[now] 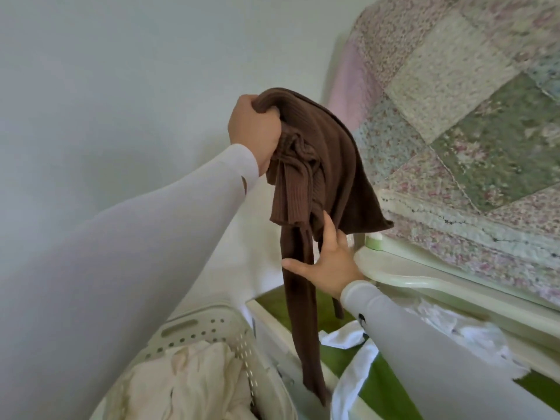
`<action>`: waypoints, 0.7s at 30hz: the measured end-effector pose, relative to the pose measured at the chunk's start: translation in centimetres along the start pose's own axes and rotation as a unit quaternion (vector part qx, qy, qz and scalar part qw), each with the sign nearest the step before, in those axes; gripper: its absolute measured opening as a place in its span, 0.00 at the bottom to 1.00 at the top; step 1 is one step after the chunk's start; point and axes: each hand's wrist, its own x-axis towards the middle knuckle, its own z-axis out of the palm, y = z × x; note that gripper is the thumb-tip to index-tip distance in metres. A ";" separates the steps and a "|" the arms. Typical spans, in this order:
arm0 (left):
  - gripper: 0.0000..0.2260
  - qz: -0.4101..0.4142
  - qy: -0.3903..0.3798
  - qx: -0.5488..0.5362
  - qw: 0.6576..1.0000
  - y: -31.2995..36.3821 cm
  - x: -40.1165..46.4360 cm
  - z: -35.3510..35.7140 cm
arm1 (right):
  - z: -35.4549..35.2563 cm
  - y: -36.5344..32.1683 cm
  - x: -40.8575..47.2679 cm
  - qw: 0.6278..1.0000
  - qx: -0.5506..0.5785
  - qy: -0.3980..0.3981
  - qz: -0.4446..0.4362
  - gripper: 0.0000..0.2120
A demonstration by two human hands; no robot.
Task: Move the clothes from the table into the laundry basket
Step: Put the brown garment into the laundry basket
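I see the cream laundry basket low at left, pale clothes already in it. The brown ribbed knit top hangs above the table edge — soft, limp, light, sleeves trailing. My left hand clenches its bunched top; my right hand, fingers spread, steadies a sleeve — I'd gather that tail next.

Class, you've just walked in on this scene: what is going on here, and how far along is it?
A person is shifting laundry. The left hand grips a bunched brown ribbed garment held high, its long end dangling down near the table edge. The right hand, open, touches the hanging part. The perforated laundry basket at lower left already holds cream-coloured clothes. White clothes remain on the green-topped table, so the job is unfinished.
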 end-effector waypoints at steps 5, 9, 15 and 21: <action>0.13 -0.010 0.047 0.006 0.999 0.5 -0.3 -5.2 | 3.2 -1.9 0.0 0.997 -0.031 0.064 -0.029 0.37; 0.10 -0.005 0.109 0.062 0.992 -0.6 -0.6 -10.5 | 5.4 -4.3 -0.3 0.998 0.024 0.040 -0.051 0.31; 0.13 0.005 0.087 0.223 0.971 -4.9 -3.1 -18.7 | 10.6 -7.0 -1.0 0.994 0.021 -0.073 -0.075 0.32; 0.14 -0.063 -0.019 0.344 0.937 -14.0 -10.6 -23.1 | 18.0 -7.2 -3.8 0.978 -0.038 -0.203 -0.028 0.31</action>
